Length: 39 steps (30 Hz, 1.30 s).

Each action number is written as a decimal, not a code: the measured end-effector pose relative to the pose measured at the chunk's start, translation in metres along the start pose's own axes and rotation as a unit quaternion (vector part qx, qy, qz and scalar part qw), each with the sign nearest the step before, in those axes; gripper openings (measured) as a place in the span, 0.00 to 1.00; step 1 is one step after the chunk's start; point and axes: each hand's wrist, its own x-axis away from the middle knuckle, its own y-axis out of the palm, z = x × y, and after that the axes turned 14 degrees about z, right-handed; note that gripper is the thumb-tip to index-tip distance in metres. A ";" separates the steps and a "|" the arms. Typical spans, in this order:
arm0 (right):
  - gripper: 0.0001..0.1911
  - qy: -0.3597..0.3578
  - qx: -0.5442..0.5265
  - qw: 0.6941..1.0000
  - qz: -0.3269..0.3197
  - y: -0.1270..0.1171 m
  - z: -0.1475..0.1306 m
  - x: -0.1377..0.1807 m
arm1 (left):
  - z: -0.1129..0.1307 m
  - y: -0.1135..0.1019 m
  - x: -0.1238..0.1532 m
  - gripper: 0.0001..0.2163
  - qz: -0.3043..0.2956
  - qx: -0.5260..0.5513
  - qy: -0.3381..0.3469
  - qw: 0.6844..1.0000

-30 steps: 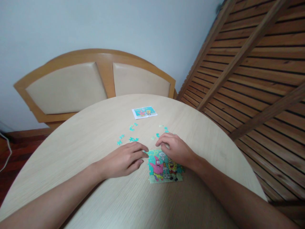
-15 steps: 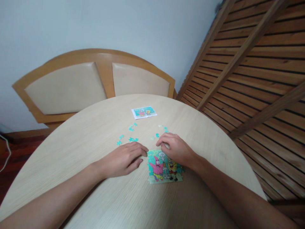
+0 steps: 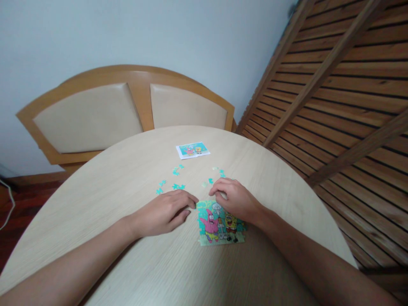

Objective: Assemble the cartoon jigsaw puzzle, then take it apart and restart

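Note:
A partly joined jigsaw puzzle (image 3: 211, 225) with cartoon figures, pink, white and yellow, on a green ground lies flat near me. My left hand (image 3: 174, 211) rests at its upper left corner, index fingertip at the puzzle's edge and thumb held apart. Over the upper right part bends my right hand (image 3: 234, 196), covering some of the puzzle. Its fingers are loosely curved, with the fingertips above the top edge and no piece visible in them. Beyond the hands lie several loose puzzle pieces (image 3: 178, 187), with a blue-green piece (image 3: 211, 181) close to the right fingertips.
A folded picture sheet (image 3: 193, 150) showing the same figures lies farther back on the round wooden table (image 3: 134, 263). Behind the table stands a padded wooden chair back (image 3: 188, 106) by the wall. A slatted wooden screen (image 3: 334, 93) leans in at the right.
My left hand has shifted very slightly left, and the puzzle's upper left edge has moved a little with it. The right hand stays almost in place.

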 end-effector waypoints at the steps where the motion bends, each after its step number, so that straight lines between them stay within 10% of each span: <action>1: 0.12 0.000 -0.001 1.000 0.000 0.000 0.000 0.000 | 0.000 0.000 0.000 0.08 -0.001 -0.001 0.002 1.000; 39: 0.12 0.039 -0.024 0.994 -0.098 -0.004 -0.022 0.004 | 0.004 -0.008 -0.003 0.20 -0.040 -0.026 0.067 0.997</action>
